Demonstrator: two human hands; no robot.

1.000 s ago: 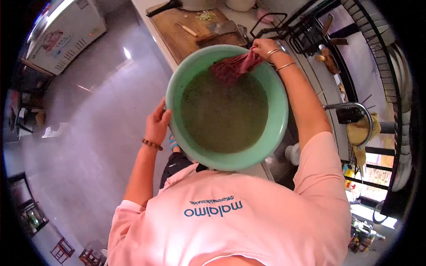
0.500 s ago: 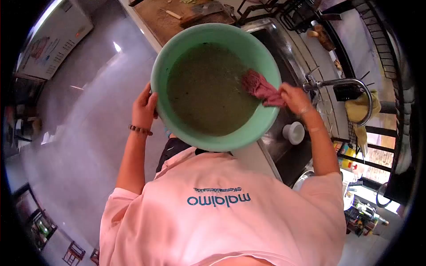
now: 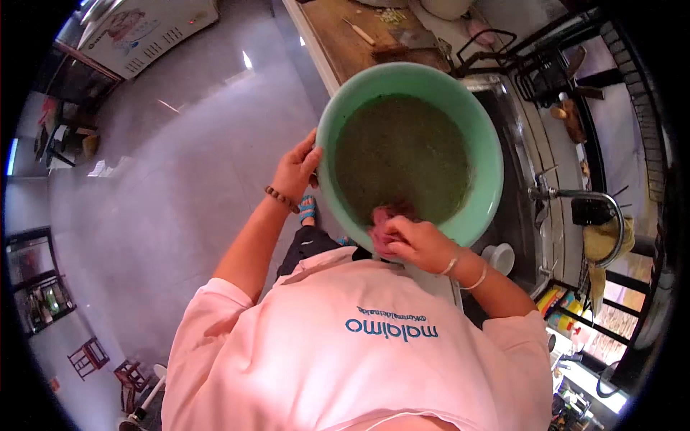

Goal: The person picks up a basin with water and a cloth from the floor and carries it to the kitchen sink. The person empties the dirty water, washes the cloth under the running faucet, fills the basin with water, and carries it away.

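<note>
A large green plastic basin (image 3: 489, 169) holds murky brown-green water (image 3: 399, 154) and is tilted toward me. My left hand (image 3: 298, 169), with a bead bracelet on its wrist, grips the basin's left rim, fingers partly hidden behind it. At the near rim my right hand (image 3: 417, 244) is closed on a crumpled dark-red cloth (image 3: 384, 230). The cloth lies against the inner wall, and its far end reaches the water.
A sink (image 3: 514, 122) lies beyond the basin on the right, with a curved faucet (image 3: 596, 194) over it. A white cup-like container (image 3: 499, 258) stands by my right forearm. On the wooden counter (image 3: 345, 43) lies a light-handled tool (image 3: 359, 32).
My right hand has moved the cloth from the basin's right rim round to the near rim. The basin and my left hand appear farther right in view.
</note>
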